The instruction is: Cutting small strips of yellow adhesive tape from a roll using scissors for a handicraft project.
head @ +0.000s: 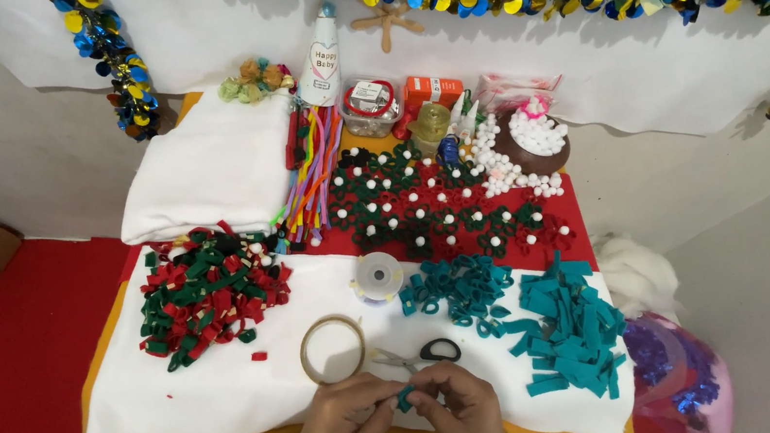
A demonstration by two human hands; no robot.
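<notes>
Both hands meet — left hand [343, 415] and right hand [459, 414] pinch one teal felt strip [405, 397], bending it — scissors [417, 356] lie just beyond.

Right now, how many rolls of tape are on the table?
2: a clear tape roll stands beside the teal felt loops; a thin brown tape ring lies left of the scissors. Others may be hidden.

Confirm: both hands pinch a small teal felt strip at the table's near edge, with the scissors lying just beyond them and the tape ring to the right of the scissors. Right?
Not quite. In the head view the tape ring lies to the left of the scissors, not the right. The rest holds: the left hand and right hand pinch a small teal felt strip at the near edge, scissors just beyond them.
</notes>
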